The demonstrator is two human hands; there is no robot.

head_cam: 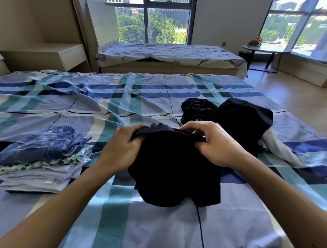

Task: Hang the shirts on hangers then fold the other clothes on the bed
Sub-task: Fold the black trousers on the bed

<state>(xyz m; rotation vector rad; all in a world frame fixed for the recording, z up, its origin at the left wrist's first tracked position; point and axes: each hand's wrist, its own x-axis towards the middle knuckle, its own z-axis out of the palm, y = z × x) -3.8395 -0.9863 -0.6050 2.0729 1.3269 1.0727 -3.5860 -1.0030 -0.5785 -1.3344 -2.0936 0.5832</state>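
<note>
Now both hands, left hand (122,147) and right hand (214,141), are pinching the far edge of a black garment (175,170) lying on the near bed (159,221), fingers curled round the cloth; folding is underway, probably needing flattening next.

No lettering here can be read with certainty. A red sign (134,11) on a building (123,1) beyond the window (166,24) carries pale marks, too small and blurred to make out. Faint reddish print (308,162) on the white garment (276,145) at the right of the bed (159,230), and a small white tag (47,182) on the folded stack (40,159), are equally illegible.
</note>
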